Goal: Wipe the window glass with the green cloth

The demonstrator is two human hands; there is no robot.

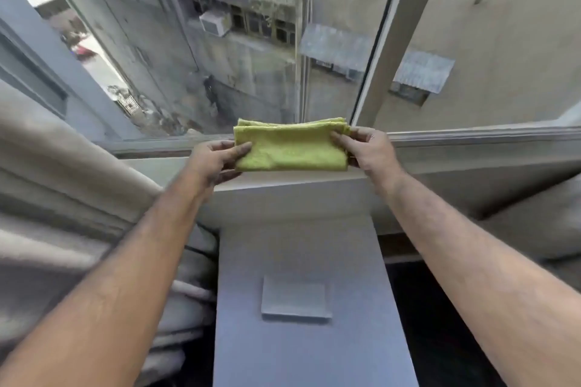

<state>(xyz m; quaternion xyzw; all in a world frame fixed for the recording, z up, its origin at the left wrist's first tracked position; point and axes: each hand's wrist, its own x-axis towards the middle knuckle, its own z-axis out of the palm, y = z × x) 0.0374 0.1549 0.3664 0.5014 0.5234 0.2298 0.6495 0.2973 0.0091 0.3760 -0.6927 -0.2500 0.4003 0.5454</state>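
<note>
My left fingers (239, 148) pinch the left edge of the green cloth (290, 148), thumb on top and the rest curled under, and my right fingers (341, 138) close on its right edge the same way, so both hands are shut on it with no gap to spare. The cloth sits folded into a thick pad just below the middle of the frame, held in the air above the window sill (456, 148) and in front of the bottom of the window glass (220, 72), not touching the pane as far as I can tell. It looks light, soft and floppy, a nappy weave that should grip rather than slide; I judge it best taken flat under one palm, folds kept together, for wiping. My left hand (217, 160) and right hand (367, 148) sit level, wrists straight, both forearms reaching up from the lower corners and converging on the cloth.
</note>
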